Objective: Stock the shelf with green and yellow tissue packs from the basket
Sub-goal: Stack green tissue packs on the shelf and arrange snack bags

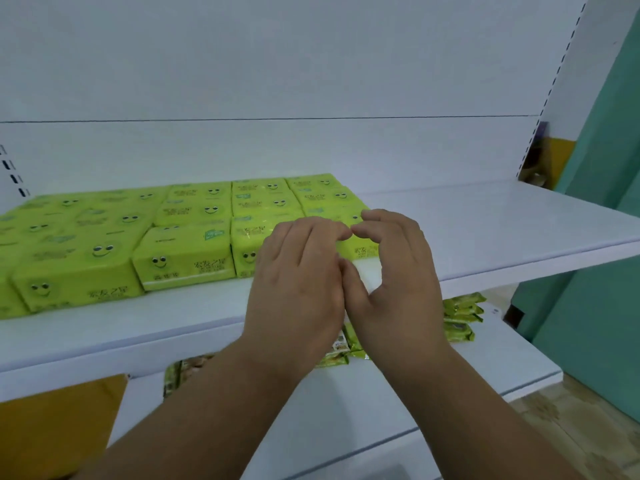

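I have both hands at the front right pack (360, 249) on the shelf (502, 230) — left hand (298, 271) flat, right hand (394, 271) loosely curved, neither grip holding it — likely squaring it to the tissue packs (183, 251); no basket in view

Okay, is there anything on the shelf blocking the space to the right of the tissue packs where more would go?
Nothing visible does. The shelf is bare white to the right of the tissue packs. Both hands, left hand and right hand, sit at the rightmost front pack.
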`<state>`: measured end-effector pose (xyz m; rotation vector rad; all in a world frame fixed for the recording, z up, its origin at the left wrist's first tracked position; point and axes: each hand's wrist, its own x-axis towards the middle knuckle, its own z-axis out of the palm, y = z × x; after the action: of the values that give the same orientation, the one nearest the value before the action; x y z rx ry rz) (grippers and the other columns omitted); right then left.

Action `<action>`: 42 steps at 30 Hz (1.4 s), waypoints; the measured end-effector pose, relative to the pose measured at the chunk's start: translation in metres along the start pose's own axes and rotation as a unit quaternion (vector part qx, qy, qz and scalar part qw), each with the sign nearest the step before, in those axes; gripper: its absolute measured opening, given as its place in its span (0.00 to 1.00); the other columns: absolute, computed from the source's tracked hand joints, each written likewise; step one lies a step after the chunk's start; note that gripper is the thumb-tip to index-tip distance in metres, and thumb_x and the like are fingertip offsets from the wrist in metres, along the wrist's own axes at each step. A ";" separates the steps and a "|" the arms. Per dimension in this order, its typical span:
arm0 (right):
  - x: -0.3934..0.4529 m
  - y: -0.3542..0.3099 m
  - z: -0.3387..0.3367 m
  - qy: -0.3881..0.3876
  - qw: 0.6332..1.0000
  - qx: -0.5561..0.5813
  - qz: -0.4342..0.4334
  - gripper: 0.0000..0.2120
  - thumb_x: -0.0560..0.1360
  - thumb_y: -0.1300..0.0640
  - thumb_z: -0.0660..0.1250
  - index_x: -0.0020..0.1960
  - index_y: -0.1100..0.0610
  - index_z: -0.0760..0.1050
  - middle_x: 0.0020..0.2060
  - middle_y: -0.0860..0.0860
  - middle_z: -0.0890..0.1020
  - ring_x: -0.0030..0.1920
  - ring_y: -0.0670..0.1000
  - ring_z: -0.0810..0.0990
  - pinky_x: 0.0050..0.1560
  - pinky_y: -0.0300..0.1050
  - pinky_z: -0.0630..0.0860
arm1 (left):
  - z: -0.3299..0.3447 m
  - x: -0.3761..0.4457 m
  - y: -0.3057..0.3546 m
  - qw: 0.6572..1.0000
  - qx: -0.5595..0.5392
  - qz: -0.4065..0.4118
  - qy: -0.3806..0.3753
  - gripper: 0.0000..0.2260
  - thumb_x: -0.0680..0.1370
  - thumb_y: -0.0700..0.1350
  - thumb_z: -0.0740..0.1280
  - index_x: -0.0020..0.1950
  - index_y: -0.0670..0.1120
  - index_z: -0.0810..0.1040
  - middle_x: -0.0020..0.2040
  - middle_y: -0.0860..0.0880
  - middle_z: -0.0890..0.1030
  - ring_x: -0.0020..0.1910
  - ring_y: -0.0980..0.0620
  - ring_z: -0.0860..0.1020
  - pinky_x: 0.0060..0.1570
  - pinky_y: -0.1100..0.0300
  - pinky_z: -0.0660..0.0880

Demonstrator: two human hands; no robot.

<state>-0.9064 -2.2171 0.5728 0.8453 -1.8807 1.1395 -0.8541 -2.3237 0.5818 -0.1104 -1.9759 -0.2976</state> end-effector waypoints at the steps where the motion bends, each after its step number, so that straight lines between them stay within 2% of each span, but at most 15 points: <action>1: -0.005 0.001 -0.009 0.003 1.000 0.008 -0.008 0.15 0.72 0.64 0.70 0.58 0.57 0.76 0.60 0.50 0.76 0.63 0.47 0.73 0.65 0.34 0.64 | 0.001 -0.006 0.010 1.000 -0.006 0.002 0.011 0.12 0.72 0.31 0.66 0.54 0.38 0.79 0.51 0.44 0.80 0.51 0.45 0.74 0.55 0.54 0.69; 5: -0.034 0.018 -0.049 -0.006 0.999 0.040 -0.020 0.15 0.72 0.68 0.68 0.58 0.61 0.76 0.57 0.49 0.75 0.61 0.49 0.74 0.65 0.38 0.66 | 0.012 -0.031 0.060 0.999 -0.027 -0.024 0.018 0.12 0.72 0.29 0.65 0.54 0.37 0.79 0.51 0.44 0.80 0.51 0.44 0.75 0.54 0.53 0.71; 11: -0.097 0.060 -0.119 -0.048 0.998 0.043 0.026 0.15 0.72 0.69 0.69 0.58 0.61 0.76 0.56 0.51 0.77 0.60 0.50 0.75 0.63 0.40 0.70 | 0.042 -0.084 0.143 0.997 -0.037 -0.058 -0.042 0.12 0.71 0.27 0.66 0.53 0.36 0.79 0.50 0.42 0.81 0.50 0.40 0.78 0.53 0.49 0.74; 15: -0.150 0.090 -0.148 -0.077 0.992 0.052 0.081 0.14 0.74 0.67 0.68 0.58 0.59 0.75 0.55 0.49 0.76 0.59 0.50 0.75 0.62 0.43 0.71 | 0.065 -0.132 0.177 0.988 -0.058 -0.101 -0.104 0.12 0.72 0.29 0.65 0.54 0.37 0.79 0.50 0.42 0.80 0.52 0.44 0.75 0.55 0.55 0.69; 20: -0.251 0.139 -0.157 -0.150 0.971 0.040 0.180 0.13 0.73 0.66 0.68 0.57 0.61 0.75 0.53 0.46 0.72 0.56 0.48 0.74 0.60 0.36 0.68 | 0.110 -0.231 0.188 0.951 -0.120 -0.160 -0.235 0.11 0.74 0.31 0.64 0.55 0.38 0.77 0.52 0.42 0.79 0.52 0.43 0.75 0.54 0.54 0.69; 22: -0.302 0.159 -0.152 -0.211 0.946 0.024 0.245 0.13 0.73 0.62 0.68 0.58 0.59 0.75 0.53 0.46 0.72 0.55 0.48 0.74 0.58 0.37 0.70 | 0.130 -0.283 0.185 0.924 -0.127 -0.188 -0.309 0.12 0.73 0.30 0.66 0.56 0.38 0.78 0.52 0.41 0.79 0.51 0.40 0.76 0.53 0.50 0.71; 25: -0.384 0.186 -0.140 -0.274 0.898 0.011 0.344 0.15 0.72 0.63 0.71 0.58 0.57 0.74 0.53 0.51 0.76 0.55 0.52 0.76 0.56 0.47 0.73 | 0.158 -0.364 0.182 0.876 -0.140 -0.225 -0.403 0.13 0.73 0.32 0.66 0.57 0.39 0.78 0.52 0.41 0.79 0.51 0.38 0.76 0.53 0.48 0.71; 27: -0.435 0.202 -0.130 -0.283 0.869 -0.004 0.406 0.15 0.73 0.61 0.71 0.59 0.55 0.73 0.53 0.49 0.76 0.53 0.48 0.76 0.54 0.43 0.73 | 0.177 -0.413 0.183 0.848 -0.146 -0.257 -0.440 0.15 0.72 0.32 0.66 0.58 0.40 0.78 0.53 0.41 0.79 0.52 0.39 0.76 0.54 0.47 0.72; 30: -0.500 0.227 -0.111 -0.280 0.839 -0.022 0.466 0.15 0.74 0.58 0.70 0.58 0.51 0.71 0.52 0.46 0.76 0.51 0.43 0.75 0.50 0.32 0.70 | 0.209 -0.480 0.180 0.817 -0.147 -0.287 -0.479 0.16 0.72 0.33 0.64 0.59 0.40 0.78 0.54 0.41 0.79 0.53 0.40 0.76 0.54 0.48 0.72; 32: -0.537 0.245 -0.099 -0.281 0.821 -0.025 0.497 0.16 0.73 0.58 0.71 0.56 0.47 0.69 0.52 0.45 0.75 0.49 0.42 0.75 0.48 0.29 0.69 | 0.230 -0.520 0.174 0.800 -0.151 -0.293 -0.502 0.16 0.72 0.33 0.63 0.59 0.40 0.77 0.54 0.41 0.78 0.53 0.41 0.76 0.55 0.48 0.72; 33: -0.556 0.254 -0.092 -0.280 0.809 -0.022 0.517 0.17 0.73 0.58 0.71 0.56 0.46 0.68 0.52 0.44 0.75 0.49 0.42 0.75 0.47 0.30 0.70 | 0.240 -0.540 0.170 0.791 -0.151 -0.294 -0.515 0.17 0.72 0.33 0.63 0.60 0.40 0.77 0.55 0.41 0.78 0.54 0.41 0.76 0.55 0.48 0.72; 36: -0.609 0.281 -0.075 -0.257 0.757 -0.015 0.601 0.17 0.73 0.57 0.72 0.55 0.46 0.68 0.54 0.45 0.75 0.50 0.44 0.78 0.49 0.45 0.78 | 0.270 -0.595 0.158 0.763 -0.160 -0.292 -0.554 0.16 0.74 0.34 0.64 0.61 0.42 0.76 0.57 0.43 0.78 0.55 0.42 0.76 0.56 0.47 0.71; 38: -0.642 0.299 -0.065 -0.235 0.717 -0.006 0.656 0.16 0.74 0.58 0.71 0.55 0.46 0.68 0.56 0.46 0.76 0.51 0.44 0.79 0.50 0.50 0.79 | 0.294 -0.628 0.153 0.748 -0.168 -0.293 -0.571 0.15 0.75 0.35 0.64 0.62 0.42 0.75 0.57 0.44 0.78 0.55 0.43 0.76 0.56 0.46 0.72; 40: -0.669 0.318 -0.056 -0.207 0.697 -0.001 0.686 0.15 0.74 0.61 0.69 0.55 0.47 0.69 0.56 0.47 0.76 0.49 0.44 0.79 0.49 0.49 0.79 | 0.319 -0.656 0.152 0.736 -0.172 -0.301 -0.582 0.16 0.75 0.34 0.64 0.63 0.43 0.75 0.58 0.45 0.78 0.55 0.44 0.76 0.55 0.46 0.72; 42: -0.693 0.339 -0.045 -0.182 0.688 -0.009 0.702 0.15 0.74 0.63 0.68 0.54 0.48 0.69 0.54 0.46 0.76 0.47 0.41 0.78 0.44 0.40 0.76 | 0.344 -0.684 0.152 0.725 -0.169 -0.319 -0.587 0.17 0.75 0.33 0.63 0.63 0.44 0.74 0.58 0.46 0.78 0.56 0.46 0.75 0.54 0.47 0.73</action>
<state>-0.8388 -1.9453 -0.1477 -0.7570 -2.9023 1.8161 -0.8446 -2.0489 -0.1485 0.2337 -3.1646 -1.3037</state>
